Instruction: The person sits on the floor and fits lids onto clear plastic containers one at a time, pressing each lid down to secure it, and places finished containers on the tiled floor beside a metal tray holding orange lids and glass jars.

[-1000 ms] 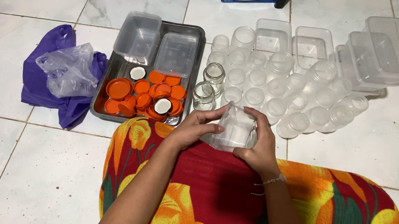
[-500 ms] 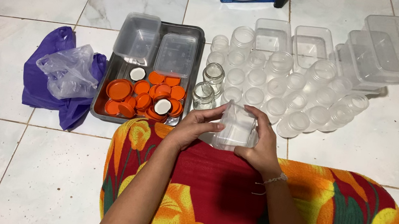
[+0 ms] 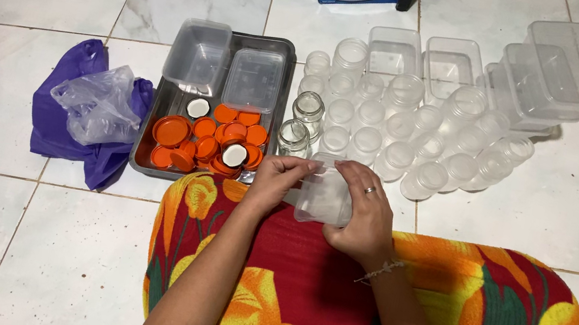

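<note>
Near the frame's centre, both hands, left hand (image 3: 285, 179) and right hand (image 3: 366, 213), grip a clear plastic container (image 3: 323, 198), seemingly light, thin-walled and slippery, best held by its sides.

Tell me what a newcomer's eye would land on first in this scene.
First, the heap of orange lids in the metal tray on the floor tiles, left of centre. Next, the crowd of clear jars and rectangular containers spread to the right. In front, over a bright flowered cloth, the left hand and right hand together hold a clear plastic container; a purple bag lies at far left.
</note>
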